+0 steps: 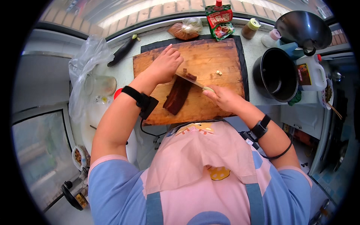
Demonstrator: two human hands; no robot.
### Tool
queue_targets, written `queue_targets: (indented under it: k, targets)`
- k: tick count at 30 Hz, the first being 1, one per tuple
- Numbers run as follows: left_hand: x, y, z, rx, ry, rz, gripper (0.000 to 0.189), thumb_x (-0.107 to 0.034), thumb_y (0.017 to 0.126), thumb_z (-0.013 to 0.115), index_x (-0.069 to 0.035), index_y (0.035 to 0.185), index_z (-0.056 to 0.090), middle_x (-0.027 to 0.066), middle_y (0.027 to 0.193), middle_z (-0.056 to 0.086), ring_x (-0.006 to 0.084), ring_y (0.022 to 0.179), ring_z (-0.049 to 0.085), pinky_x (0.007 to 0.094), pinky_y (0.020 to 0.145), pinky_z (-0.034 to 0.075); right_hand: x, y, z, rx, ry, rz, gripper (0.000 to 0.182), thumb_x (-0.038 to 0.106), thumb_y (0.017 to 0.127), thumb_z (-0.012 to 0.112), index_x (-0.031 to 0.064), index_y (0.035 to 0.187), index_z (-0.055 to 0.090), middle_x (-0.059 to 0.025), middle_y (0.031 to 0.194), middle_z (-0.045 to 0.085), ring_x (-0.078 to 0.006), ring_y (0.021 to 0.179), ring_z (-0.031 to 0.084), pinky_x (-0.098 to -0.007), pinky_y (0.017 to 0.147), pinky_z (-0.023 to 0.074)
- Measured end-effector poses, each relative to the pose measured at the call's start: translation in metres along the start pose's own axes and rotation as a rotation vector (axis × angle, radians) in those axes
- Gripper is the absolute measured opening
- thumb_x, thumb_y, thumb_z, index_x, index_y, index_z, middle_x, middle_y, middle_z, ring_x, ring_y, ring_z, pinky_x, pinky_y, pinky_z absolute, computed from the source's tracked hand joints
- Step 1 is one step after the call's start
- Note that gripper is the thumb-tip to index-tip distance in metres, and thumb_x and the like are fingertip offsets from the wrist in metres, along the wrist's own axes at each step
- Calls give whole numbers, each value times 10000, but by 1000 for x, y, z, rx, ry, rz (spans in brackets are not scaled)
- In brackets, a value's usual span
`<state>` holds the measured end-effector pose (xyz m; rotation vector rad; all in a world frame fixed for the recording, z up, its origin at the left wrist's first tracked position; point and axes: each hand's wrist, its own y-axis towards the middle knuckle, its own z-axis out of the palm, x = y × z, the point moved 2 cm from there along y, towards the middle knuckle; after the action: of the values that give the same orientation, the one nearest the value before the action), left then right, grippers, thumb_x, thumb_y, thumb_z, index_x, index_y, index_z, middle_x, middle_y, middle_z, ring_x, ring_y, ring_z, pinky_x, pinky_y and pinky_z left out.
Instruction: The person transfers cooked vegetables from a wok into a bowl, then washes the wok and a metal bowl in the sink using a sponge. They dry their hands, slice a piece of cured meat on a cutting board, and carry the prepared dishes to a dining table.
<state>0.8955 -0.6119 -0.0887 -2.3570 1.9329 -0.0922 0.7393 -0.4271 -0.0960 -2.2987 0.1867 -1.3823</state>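
My right hand grips the pale handle of a kitchen knife. The blade lies across the upper end of a dark slab of cured meat, with its tip toward my left hand. A small cut strip of meat shows just beyond the blade. My left hand is beside the tip, fingers loosely bent and pointing away from me; whether it touches the blade or holds anything is hidden. Under all this is a worn wooden cutting board, with small pale bits on its right side.
An eggplant, plastic bag and glass jar lie left. Behind the board are a bagged brown food, a sauce pouch and a spice jar. Rightward stand a black pot, a wok and a jug.
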Motion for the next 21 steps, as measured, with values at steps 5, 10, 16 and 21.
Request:
queue_targets:
  k: [5,10,16,21]
  targets:
    - [-10,3,-2,8,-20,30,365,-2,602,616,-28,957,541,104,989,519,292,1098,443,439,1099,213,-14,-17,-4,-73,-29,-80,441,411,924,457,20,1105,550,-238,846,611,-392,823,587,-422,720,452]
    - [-7,-12,-25,-3,-40,74,230,5,589,626,-53,795,542,95,913,529,281,1060,465,445,1093,232,10,-25,-6,-85,-104,-85,470,420,927,442,13,1142,536,-259,883,608,-414,848,580,-438,738,450]
    - [-2,-29,-35,161,-171,11,228,8,584,642,-57,768,524,97,887,562,286,1028,482,429,1059,289,38,-22,-13,36,-162,-11,483,410,934,438,13,1202,505,-259,892,605,-407,867,582,-425,744,456]
    - [6,-29,-17,54,-217,74,228,26,574,643,-55,733,503,99,880,564,294,988,498,401,961,361,33,-14,-11,34,-147,-46,489,421,934,430,8,1180,519,-265,877,602,-414,858,582,-437,737,454]
